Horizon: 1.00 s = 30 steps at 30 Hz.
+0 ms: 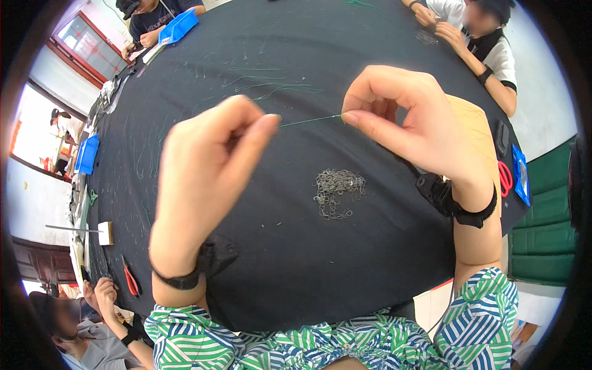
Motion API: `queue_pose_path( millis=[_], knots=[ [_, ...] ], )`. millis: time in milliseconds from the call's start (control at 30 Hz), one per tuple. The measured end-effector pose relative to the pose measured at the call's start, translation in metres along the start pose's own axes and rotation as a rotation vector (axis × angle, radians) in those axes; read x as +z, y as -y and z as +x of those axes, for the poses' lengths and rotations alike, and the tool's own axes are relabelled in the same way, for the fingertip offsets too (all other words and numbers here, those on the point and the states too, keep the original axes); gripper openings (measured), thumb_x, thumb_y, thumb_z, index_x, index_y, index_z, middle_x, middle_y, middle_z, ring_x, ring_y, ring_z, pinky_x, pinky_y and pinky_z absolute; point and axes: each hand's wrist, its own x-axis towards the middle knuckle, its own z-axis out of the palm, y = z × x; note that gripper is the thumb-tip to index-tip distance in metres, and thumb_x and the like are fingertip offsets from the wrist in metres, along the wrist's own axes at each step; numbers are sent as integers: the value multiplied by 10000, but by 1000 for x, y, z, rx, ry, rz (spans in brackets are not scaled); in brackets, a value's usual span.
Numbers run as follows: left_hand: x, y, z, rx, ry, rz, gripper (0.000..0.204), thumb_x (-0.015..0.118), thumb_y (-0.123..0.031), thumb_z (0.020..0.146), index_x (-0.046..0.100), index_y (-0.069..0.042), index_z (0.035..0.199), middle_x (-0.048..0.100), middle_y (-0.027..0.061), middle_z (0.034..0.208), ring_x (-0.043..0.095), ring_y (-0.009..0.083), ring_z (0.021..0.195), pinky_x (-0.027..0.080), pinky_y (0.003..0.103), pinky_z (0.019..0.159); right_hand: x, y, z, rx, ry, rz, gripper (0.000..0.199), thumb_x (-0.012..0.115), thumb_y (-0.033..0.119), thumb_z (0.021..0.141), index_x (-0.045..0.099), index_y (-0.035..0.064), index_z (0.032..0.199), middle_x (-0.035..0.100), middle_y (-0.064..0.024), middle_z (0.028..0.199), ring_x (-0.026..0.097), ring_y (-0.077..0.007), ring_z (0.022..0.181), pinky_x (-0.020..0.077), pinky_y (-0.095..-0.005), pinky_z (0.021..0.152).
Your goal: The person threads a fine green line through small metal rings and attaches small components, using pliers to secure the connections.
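A thin green thread (310,121) runs nearly straight between my two raised hands above the dark cloth. My left hand (213,163) pinches its left end between thumb and forefinger. At the other end my right hand (401,114) pinches it with thumb and fingertips, the remaining fingers curled in. Whether something tiny sits in the right pinch is too small to tell. Below the hands, on the cloth, lies a loose pile of small bent metal wire pieces, like hooks (338,190).
Loose green threads (271,86) are strewn over the black tablecloth (296,265). Red-handled pliers (130,280) and a white block (106,234) lie at the left. Red-handled scissors (505,179), a blue packet (522,176) and a wooden board (472,120) are at the right. Several people work around the table.
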Motion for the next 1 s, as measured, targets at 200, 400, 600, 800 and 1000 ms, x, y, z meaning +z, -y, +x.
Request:
queue_pose_path(
  millis=[200, 400, 600, 800, 1000],
  knots=[
    [-29, -11, -15, -221, 220, 223, 150, 683, -152, 869, 646, -8, 848, 610, 99, 654, 585, 220, 551, 437, 302, 546, -2, -12, -3, 47, 29, 6, 78, 671, 78, 870, 637, 10, 853, 601, 11, 737, 529, -38, 638, 407, -201, 553],
    [8, 15, 0, -34, 236, -407, 258, 556, -193, 994, 619, -6, 1159, 678, 117, 1031, 617, 128, 915, 478, 274, 800, 5, -6, -1, 85, 58, 92, 91, 675, 86, 872, 635, 8, 849, 598, 11, 741, 526, -36, 651, 406, -201, 559],
    [-21, 13, 7, -202, 306, -579, 418, 405, -323, 1052, 591, 24, 1191, 662, 59, 790, 575, 79, 605, 449, 191, 568, -4, 2, -1, 199, -2, -29, 81, 653, 90, 897, 628, 20, 867, 588, 27, 765, 516, -32, 655, 400, -186, 572],
    [-83, 27, -11, 90, 135, -841, 455, 412, -392, 1044, 544, 15, 1200, 426, -103, 533, 414, 1, 503, 343, 163, 493, -2, -7, 0, 43, -143, 45, 89, 650, 97, 914, 615, 15, 918, 558, 40, 755, 468, -19, 634, 376, -182, 567],
    [-25, 18, 9, 55, -21, -365, 310, 473, -221, 1010, 621, -14, 1187, 681, 102, 1150, 611, 166, 1088, 425, 306, 969, 0, 12, 0, 149, 16, -41, 101, 669, 88, 868, 655, 0, 917, 617, -19, 742, 553, -51, 692, 456, -224, 617]
  ],
)
